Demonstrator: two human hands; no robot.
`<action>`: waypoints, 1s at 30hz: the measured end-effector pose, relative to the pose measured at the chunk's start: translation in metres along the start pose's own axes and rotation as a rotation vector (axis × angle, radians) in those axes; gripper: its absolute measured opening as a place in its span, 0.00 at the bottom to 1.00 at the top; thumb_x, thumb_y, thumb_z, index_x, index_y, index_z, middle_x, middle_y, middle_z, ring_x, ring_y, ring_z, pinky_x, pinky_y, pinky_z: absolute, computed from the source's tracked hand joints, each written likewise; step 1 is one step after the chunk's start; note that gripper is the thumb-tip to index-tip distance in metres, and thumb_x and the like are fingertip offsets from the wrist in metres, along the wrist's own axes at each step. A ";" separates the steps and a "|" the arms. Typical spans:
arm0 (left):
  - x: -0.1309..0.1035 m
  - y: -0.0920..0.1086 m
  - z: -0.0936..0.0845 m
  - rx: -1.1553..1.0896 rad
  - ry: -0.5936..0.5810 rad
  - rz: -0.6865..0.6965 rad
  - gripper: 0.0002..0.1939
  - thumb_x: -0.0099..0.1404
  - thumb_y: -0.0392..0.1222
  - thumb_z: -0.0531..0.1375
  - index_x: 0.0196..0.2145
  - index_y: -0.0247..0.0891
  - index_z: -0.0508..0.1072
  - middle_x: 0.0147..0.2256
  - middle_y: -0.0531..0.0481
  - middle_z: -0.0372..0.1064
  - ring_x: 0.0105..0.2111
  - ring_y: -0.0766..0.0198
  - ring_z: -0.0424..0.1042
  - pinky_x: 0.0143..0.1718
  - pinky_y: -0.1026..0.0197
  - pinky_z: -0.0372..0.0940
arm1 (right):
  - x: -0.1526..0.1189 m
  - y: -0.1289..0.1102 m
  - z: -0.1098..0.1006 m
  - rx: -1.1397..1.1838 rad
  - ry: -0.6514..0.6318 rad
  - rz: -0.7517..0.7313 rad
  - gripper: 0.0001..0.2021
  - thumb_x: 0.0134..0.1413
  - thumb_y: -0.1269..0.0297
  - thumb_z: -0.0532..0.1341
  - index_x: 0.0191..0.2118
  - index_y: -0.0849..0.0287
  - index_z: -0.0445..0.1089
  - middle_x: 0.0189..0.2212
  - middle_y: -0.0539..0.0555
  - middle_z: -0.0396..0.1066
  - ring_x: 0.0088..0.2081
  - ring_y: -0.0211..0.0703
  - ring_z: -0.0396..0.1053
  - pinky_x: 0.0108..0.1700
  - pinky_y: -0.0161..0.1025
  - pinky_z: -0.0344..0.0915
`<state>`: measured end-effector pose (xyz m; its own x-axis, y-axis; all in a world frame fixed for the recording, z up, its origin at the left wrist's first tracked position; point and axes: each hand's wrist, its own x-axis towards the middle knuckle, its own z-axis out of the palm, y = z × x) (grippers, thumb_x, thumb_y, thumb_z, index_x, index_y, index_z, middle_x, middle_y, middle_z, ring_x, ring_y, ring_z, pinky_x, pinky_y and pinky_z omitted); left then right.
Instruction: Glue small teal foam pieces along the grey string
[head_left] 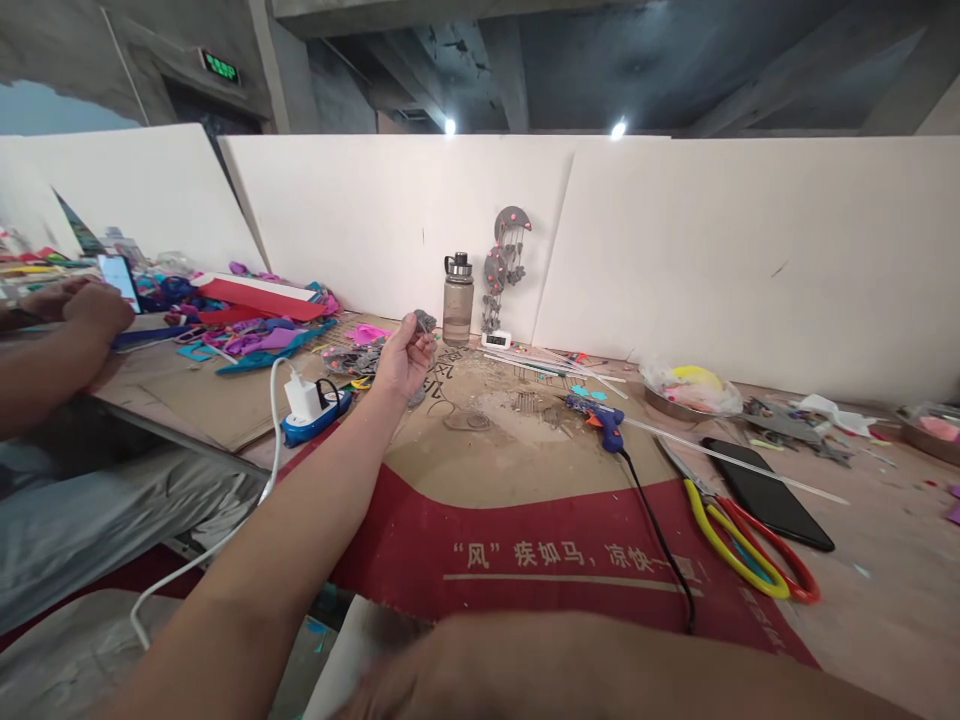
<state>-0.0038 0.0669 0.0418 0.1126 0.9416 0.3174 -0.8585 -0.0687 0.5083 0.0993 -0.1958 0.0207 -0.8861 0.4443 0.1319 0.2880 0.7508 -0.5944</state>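
Observation:
My left hand (406, 358) is raised over the back left of the cardboard sheet (510, 460), its fingers closed on a small grey piece (425, 321). A heap of similar grey pieces (352, 360) lies just left of it. My right hand (390, 685) is low at the bottom edge, blurred, its fingers not clear. A blue glue gun (609, 428) lies on the cardboard. Right of it are scissors with yellow and red handles (739, 545) and a black phone (769, 492). A grey crescent ornament with pink dots (513, 219) hangs at the white board.
A water bottle (458, 305) stands behind my left hand. Left are a blue power strip (319, 415) with a white cable and felt scraps (259, 335). A person's hands (97, 305) hold a phone at the far left. A bowl (686, 405) sits back right.

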 end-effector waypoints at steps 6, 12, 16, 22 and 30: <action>0.001 -0.003 -0.001 0.015 -0.019 0.014 0.08 0.59 0.41 0.67 0.28 0.35 0.72 0.22 0.54 0.70 0.20 0.76 0.67 0.23 0.73 0.64 | -0.037 0.088 -0.076 -0.334 0.637 0.672 0.17 0.66 0.66 0.50 0.52 0.55 0.72 0.47 0.56 0.75 0.47 0.43 0.72 0.52 0.41 0.64; -0.001 -0.005 -0.002 0.056 -0.063 0.003 0.09 0.58 0.41 0.67 0.29 0.35 0.72 0.23 0.54 0.70 0.21 0.76 0.68 0.23 0.72 0.63 | -0.037 0.151 -0.104 -0.642 0.490 1.038 0.14 0.61 0.70 0.54 0.49 0.62 0.74 0.48 0.63 0.73 0.47 0.47 0.72 0.50 0.37 0.64; -0.001 -0.007 -0.002 0.072 -0.051 -0.007 0.09 0.58 0.41 0.68 0.30 0.35 0.71 0.24 0.54 0.70 0.21 0.75 0.68 0.24 0.72 0.64 | -0.022 0.164 -0.103 -0.655 0.460 1.104 0.14 0.59 0.74 0.53 0.43 0.68 0.75 0.44 0.68 0.74 0.45 0.50 0.72 0.49 0.40 0.64; -0.001 -0.006 0.000 0.070 -0.048 -0.030 0.09 0.57 0.40 0.68 0.29 0.34 0.71 0.23 0.54 0.69 0.21 0.75 0.68 0.23 0.72 0.63 | -0.017 0.162 -0.107 -0.667 0.499 1.100 0.15 0.61 0.75 0.50 0.45 0.72 0.72 0.46 0.71 0.71 0.46 0.49 0.71 0.48 0.40 0.63; -0.005 -0.009 0.003 0.080 -0.009 -0.063 0.09 0.57 0.38 0.68 0.29 0.34 0.71 0.22 0.55 0.70 0.19 0.76 0.67 0.23 0.72 0.63 | -0.008 0.050 -0.066 -0.205 0.213 0.421 0.18 0.68 0.63 0.46 0.38 0.59 0.73 0.33 0.52 0.74 0.34 0.36 0.70 0.39 0.32 0.65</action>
<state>0.0051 0.0624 0.0376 0.1701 0.9418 0.2901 -0.8067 -0.0360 0.5899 0.1451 -0.1296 0.0418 -0.5906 0.8024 0.0863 0.6879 0.5564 -0.4659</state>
